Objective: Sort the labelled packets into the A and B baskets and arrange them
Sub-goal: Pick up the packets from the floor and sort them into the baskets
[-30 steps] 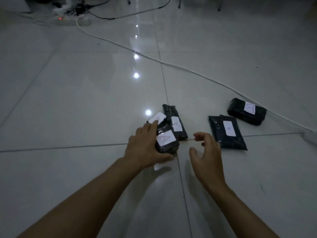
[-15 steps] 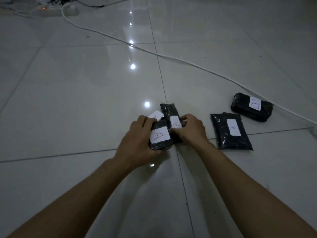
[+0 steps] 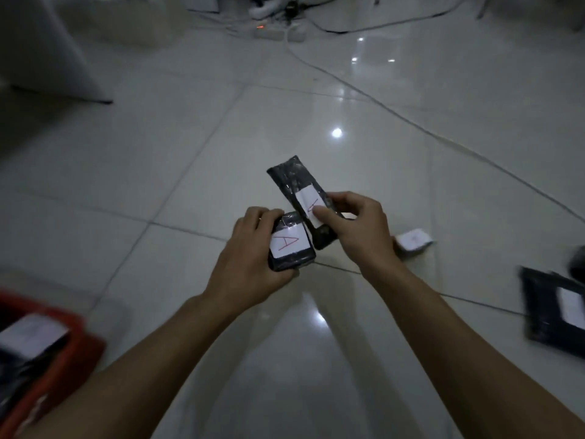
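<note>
My left hand (image 3: 250, 261) grips a short black packet (image 3: 292, 248) whose white label shows a red A. My right hand (image 3: 364, 229) pinches a longer black packet (image 3: 296, 182) with a white label, thumb on the label; it tilts up and to the left. Both packets are lifted off the floor and touch each other. Another packet (image 3: 413, 239) with a white label lies on the floor just right of my right hand. A flat black packet (image 3: 554, 312) lies at the right edge. A red basket (image 3: 63, 353) at the lower left holds a labelled black packet (image 3: 28, 340).
The floor is glossy white tile. A white cable (image 3: 443, 134) runs diagonally across it from a power strip (image 3: 278, 31) at the top. A white cabinet or wall panel (image 3: 47, 49) stands at the upper left.
Both hands have lifted their packets off the floor. The view has swung left, bringing the red basket into sight and pushing the other packets to the right edge.
</note>
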Available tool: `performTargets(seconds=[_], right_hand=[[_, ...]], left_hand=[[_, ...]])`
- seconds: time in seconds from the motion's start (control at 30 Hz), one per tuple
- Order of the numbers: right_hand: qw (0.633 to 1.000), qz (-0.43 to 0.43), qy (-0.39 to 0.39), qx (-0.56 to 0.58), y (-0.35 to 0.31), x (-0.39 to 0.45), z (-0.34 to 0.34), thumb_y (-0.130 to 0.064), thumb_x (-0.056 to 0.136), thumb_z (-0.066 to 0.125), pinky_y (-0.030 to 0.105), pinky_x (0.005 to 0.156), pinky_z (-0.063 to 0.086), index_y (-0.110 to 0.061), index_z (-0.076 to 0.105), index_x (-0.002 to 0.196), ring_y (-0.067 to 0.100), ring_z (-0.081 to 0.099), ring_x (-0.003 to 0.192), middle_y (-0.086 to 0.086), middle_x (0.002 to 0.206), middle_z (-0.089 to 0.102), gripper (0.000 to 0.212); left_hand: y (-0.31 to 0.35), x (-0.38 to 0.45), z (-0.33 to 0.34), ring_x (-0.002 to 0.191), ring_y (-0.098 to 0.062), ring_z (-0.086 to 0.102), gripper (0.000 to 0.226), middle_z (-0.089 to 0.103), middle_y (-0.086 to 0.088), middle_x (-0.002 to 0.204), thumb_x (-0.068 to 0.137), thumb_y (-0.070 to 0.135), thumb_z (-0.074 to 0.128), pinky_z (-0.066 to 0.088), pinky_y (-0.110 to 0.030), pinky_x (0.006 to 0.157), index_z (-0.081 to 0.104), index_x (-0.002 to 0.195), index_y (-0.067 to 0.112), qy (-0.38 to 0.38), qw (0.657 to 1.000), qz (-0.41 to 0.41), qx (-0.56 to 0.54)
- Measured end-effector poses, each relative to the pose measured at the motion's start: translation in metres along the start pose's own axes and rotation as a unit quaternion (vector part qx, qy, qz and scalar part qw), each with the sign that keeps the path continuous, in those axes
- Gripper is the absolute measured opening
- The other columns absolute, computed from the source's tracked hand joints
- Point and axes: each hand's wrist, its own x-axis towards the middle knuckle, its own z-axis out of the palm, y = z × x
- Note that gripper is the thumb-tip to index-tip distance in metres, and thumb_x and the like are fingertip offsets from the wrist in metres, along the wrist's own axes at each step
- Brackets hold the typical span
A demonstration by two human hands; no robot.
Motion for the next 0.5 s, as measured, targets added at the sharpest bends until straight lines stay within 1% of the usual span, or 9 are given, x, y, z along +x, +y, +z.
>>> performTargets(seconds=[0.1, 0.17, 0.23, 0.3, 0.4, 0.43, 0.5], right_hand=[[0.995, -0.013, -0.093, 0.023, -0.022, -0.009, 0.071, -0.02, 0.086, 0.076, 0.024, 0.08, 0.057, -0.026, 0.074, 0.105, -0.002, 0.068, 0.089, -0.014, 0.095, 0.073, 0.02], [0.989, -0.021, -0.148, 0.019, -0.036, -0.019, 0.115, -0.019, 0.087, 0.074, 0.028, 0.082, 0.058, -0.026, 0.073, 0.109, 0.002, 0.07, 0.088, -0.013, 0.098, 0.073, 0.023], [0.977, -0.037, -0.207, 0.012, -0.051, -0.032, 0.156, -0.013, 0.088, 0.071, 0.035, 0.085, 0.059, -0.025, 0.072, 0.113, 0.009, 0.072, 0.087, -0.011, 0.101, 0.072, 0.027], [0.962, -0.057, -0.269, 0.005, -0.068, -0.051, 0.196, -0.003, 0.088, 0.066, 0.039, 0.087, 0.058, -0.022, 0.07, 0.115, 0.014, 0.072, 0.087, -0.006, 0.103, 0.072, 0.034], [0.938, -0.082, -0.337, -0.003, -0.089, -0.088, 0.253, 0.001, 0.087, 0.063, 0.037, 0.083, 0.06, -0.023, 0.066, 0.117, 0.015, 0.071, 0.088, -0.003, 0.105, 0.071, 0.038], [0.93, -0.089, -0.356, -0.006, -0.094, -0.101, 0.27, 0.0, 0.087, 0.063, 0.035, 0.08, 0.06, -0.024, 0.065, 0.115, 0.015, 0.071, 0.087, -0.004, 0.104, 0.071, 0.037], [0.916, -0.109, -0.386, -0.023, -0.103, -0.124, 0.298, -0.005, 0.088, 0.066, 0.032, 0.074, 0.06, -0.027, 0.064, 0.111, 0.014, 0.071, 0.087, -0.006, 0.102, 0.071, 0.032]], left_hand=[[-0.043, -0.041, -0.047, 0.107, -0.016, 0.044, 0.08, 0.04, 0.007, 0.121, 0.062, 0.046, 0.072, 0.051, -0.039, 0.079, 0.043, 0.132, 0.023, 0.049, 0.995, -0.082, 0.024], [-0.069, -0.075, -0.079, 0.107, -0.017, 0.044, 0.079, 0.041, 0.005, 0.121, 0.062, 0.046, 0.072, 0.049, -0.038, 0.081, 0.043, 0.132, 0.022, 0.074, 0.989, -0.125, 0.043], [-0.093, -0.113, -0.111, 0.106, -0.018, 0.045, 0.079, 0.041, 0.004, 0.12, 0.063, 0.044, 0.073, 0.046, -0.035, 0.085, 0.045, 0.132, 0.021, 0.106, 0.98, -0.157, 0.063], [-0.108, -0.152, -0.141, 0.108, -0.016, 0.045, 0.078, 0.041, 0.004, 0.12, 0.063, 0.043, 0.073, 0.045, -0.034, 0.088, 0.045, 0.132, 0.021, 0.142, 0.968, -0.194, 0.076], [-0.119, -0.213, -0.175, 0.113, -0.012, 0.042, 0.081, 0.04, 0.006, 0.124, 0.063, 0.052, 0.07, 0.041, -0.03, 0.095, 0.043, 0.134, 0.023, 0.184, 0.947, -0.256, 0.071], [-0.12, -0.233, -0.182, 0.115, -0.013, 0.041, 0.083, 0.039, 0.005, 0.124, 0.063, 0.051, 0.07, 0.041, -0.031, 0.097, 0.042, 0.135, 0.023, 0.197, 0.94, -0.271, 0.06], [-0.122, -0.269, -0.191, 0.118, -0.015, 0.039, 0.084, 0.037, 0.005, 0.125, 0.062, 0.042, 0.074, 0.041, -0.036, 0.101, 0.041, 0.137, 0.02, 0.215, 0.928, -0.301, 0.049]])
